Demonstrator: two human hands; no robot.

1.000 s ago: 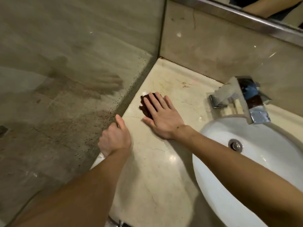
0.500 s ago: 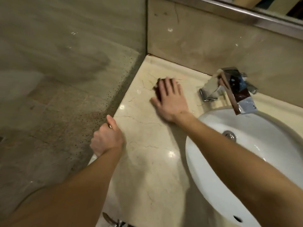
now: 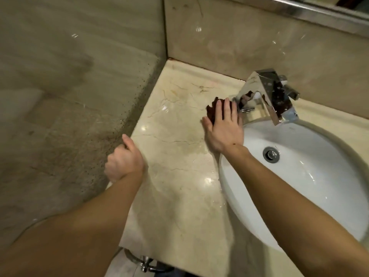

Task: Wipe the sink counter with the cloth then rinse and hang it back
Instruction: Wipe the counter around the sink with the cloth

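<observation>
Marble surface fills the corner between a stained side wall and a backsplash, with a white sink set into it at the right and a chrome tap behind the bowl.

From the head view, the right hand lies flat, fingers straight and together, pressing a dark cloth onto the surface just left of the tap base. The cloth shows only past the fingertips and beside the thumb. The left hand curls over the surface's left edge, thumb on top, gripping it as a brace.

Wiping looks to be the step in hand, and wet streaks shine near the sink rim. The strip behind and beyond the tap probably remains. The next move calls for sliding the cloth round the tap base under steady flat pressure, without snagging it on the chrome.
</observation>
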